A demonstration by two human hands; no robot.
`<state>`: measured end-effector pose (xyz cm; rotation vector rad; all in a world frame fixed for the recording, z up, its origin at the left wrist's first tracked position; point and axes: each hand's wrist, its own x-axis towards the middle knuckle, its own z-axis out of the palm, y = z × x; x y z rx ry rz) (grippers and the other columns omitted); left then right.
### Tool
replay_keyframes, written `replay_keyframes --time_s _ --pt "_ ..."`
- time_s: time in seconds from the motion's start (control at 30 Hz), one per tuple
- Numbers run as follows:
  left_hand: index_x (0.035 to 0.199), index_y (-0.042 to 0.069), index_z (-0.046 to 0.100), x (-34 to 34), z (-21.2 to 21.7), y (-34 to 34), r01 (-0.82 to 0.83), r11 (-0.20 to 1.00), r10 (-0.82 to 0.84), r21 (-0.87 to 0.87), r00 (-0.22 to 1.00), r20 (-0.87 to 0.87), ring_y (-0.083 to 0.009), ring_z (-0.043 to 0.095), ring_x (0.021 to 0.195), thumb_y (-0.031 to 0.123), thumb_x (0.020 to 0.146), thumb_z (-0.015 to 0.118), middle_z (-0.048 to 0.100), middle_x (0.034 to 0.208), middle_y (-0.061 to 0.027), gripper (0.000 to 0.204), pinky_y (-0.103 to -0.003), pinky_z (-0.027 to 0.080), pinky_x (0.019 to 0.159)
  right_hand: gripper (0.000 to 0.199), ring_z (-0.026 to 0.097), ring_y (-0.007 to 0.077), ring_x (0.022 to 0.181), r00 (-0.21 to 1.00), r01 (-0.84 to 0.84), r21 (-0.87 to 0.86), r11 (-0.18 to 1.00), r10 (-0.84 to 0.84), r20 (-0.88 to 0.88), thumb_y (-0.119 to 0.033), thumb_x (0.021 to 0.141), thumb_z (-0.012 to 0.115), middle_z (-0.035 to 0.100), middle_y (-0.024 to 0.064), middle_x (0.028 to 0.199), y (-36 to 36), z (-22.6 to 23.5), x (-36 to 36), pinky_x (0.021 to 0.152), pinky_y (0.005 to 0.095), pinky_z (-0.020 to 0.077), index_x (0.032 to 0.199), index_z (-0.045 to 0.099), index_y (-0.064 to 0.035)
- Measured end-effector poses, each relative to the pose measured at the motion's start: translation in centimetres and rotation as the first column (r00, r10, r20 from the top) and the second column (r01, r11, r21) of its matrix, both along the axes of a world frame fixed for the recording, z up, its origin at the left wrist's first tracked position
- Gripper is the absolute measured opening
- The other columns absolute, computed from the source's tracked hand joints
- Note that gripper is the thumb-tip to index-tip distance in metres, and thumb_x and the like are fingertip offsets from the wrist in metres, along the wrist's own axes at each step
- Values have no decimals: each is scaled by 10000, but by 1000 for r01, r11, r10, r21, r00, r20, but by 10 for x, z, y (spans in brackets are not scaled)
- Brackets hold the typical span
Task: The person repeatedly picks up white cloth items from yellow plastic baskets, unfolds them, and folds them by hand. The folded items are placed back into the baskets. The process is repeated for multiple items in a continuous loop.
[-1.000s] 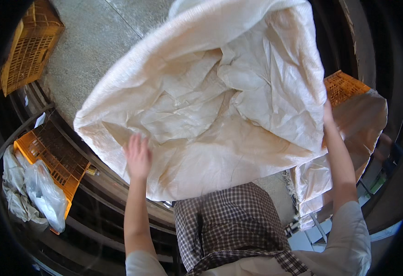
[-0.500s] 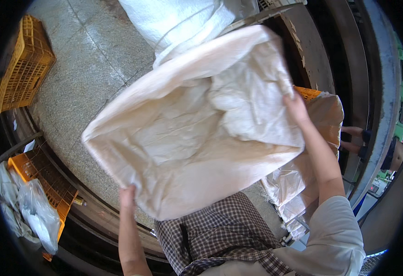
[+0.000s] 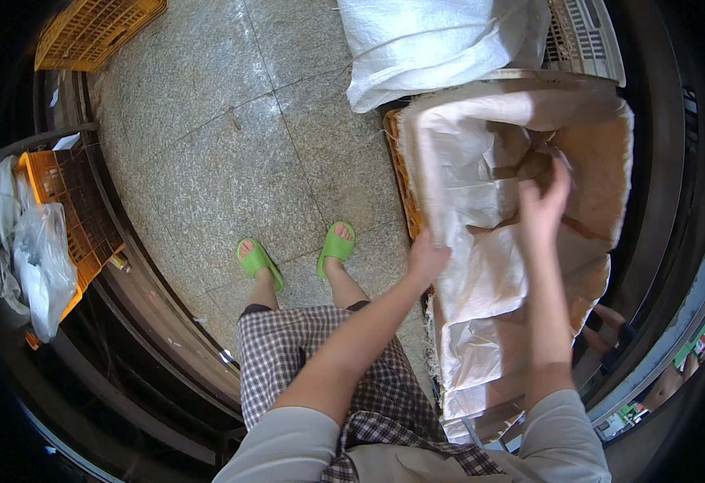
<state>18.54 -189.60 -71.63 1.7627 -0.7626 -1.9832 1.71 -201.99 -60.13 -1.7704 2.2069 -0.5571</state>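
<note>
now my left hand [image 3: 426, 259] is gripping the white sack's [image 3: 481, 241] edge over the orange crate [image 3: 401, 173]; my right hand [image 3: 541, 211] is seemingly pressing inside, grip loose.

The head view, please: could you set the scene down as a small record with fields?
left hand: grips the near edge of the large off-white woven plastic sack
right hand: pressed inside the sack's crumpled folds
sack: spread over an orange plastic crate
feet: green slide sandals on grey speckled stone floor
beyond: second white woven sack
</note>
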Motion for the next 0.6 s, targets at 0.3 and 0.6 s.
replay_keyframes --time_s 0.3,0.6 --pt "1326 60 332 57 -21 1 249 942 -316 -224 881 -352 -310 423 1207 346 725 732 472 1270 -178 776 -393 338 1002 496 640 304 763 996 58 672 739 7 -93 -254 798 631 655 155 921 26 -68 136 733 454 512 1212 469 -32" --pt "985 1 563 436 -84 72 -107 957 -90 271 775 625 -295 605 809 171 841 518 636 856 -150 227 -414 463 751 357 611 376 747 953 124 518 846 44 -299 -199 788 607 636 180 847 40 -69 140 677 454 488 1122 505 -123"
